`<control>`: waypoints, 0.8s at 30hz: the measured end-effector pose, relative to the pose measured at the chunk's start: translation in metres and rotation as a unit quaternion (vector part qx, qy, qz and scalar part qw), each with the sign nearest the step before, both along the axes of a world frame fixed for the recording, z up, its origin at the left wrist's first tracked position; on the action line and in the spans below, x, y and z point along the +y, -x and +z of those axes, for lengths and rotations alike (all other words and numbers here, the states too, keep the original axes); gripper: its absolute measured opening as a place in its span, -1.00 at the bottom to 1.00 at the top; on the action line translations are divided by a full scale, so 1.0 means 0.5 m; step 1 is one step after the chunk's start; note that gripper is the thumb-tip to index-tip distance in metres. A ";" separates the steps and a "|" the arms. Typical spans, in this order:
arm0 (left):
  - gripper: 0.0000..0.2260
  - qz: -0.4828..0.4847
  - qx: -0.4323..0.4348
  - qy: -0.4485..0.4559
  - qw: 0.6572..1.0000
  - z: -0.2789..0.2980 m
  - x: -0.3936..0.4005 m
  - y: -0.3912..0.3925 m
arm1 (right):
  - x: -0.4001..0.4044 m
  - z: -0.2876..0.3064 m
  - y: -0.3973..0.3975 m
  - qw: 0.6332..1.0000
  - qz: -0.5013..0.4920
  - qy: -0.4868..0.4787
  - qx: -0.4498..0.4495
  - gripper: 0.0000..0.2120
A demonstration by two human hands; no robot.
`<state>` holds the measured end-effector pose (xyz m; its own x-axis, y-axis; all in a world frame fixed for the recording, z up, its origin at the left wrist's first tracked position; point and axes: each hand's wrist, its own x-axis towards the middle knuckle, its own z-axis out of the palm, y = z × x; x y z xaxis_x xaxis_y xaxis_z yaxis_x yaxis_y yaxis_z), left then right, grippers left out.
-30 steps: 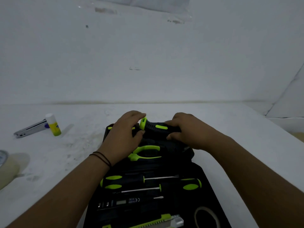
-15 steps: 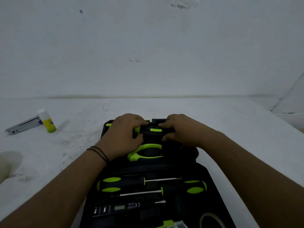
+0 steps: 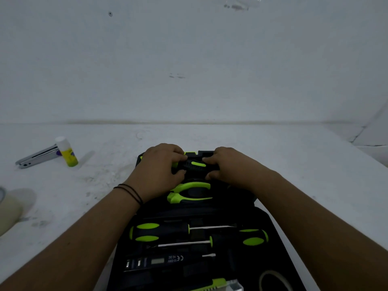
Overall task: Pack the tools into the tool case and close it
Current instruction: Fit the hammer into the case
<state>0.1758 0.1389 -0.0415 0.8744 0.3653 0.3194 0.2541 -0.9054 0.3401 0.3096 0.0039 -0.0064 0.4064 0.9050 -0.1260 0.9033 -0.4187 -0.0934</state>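
Observation:
A black tool case (image 3: pixel 279 232) lies open on the white table in front of me. At its far end, a black tool with a green-striped handle (image 3: pixel 196 164) lies across the case, gripped by both hands. My left hand (image 3: pixel 159 171) covers the handle's left end and my right hand (image 3: pixel 228 166) holds its right end, hiding the rest of the tool. Just below sit green-handled pliers (image 3: pixel 189 192). Nearer me lie two green-and-black screwdrivers (image 3: pixel 159 232) (image 3: pixel 249 238), a black voltage tester (image 3: pixel 159 261), a green utility knife (image 3: pixel 218 283) and a tape roll (image 3: pixel 273 282).
On the table to the left stand a yellow glue stick (image 3: pixel 68 153) and a metal stapler-like tool (image 3: pixel 37 157) behind it. A pale roll of tape (image 3: pixel 8 213) sits at the left edge. A white wall rises behind the table, and the table's right edge runs diagonally.
Both hands have lowered the green-striped handle from above the case down into its far end, and my left hand has slid over the handle's left end.

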 end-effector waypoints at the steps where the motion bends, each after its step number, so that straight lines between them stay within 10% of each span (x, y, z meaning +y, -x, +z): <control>1: -0.63 0.000 0.004 0.006 1.000 -0.001 0.002 0.000 | -0.001 0.000 0.000 1.000 0.001 -0.001 0.002 -0.54; 24: -0.77 -0.007 -0.028 -0.026 0.999 -0.017 0.002 0.000 | -0.047 0.000 -0.021 0.998 -0.057 -0.038 -0.016 -0.44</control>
<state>0.1758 0.1400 -0.0498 0.8591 0.3350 0.3870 0.2234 -0.9257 0.3053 0.3199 -0.0197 -0.0063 0.5104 0.8588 -0.0442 0.8529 -0.5121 -0.1010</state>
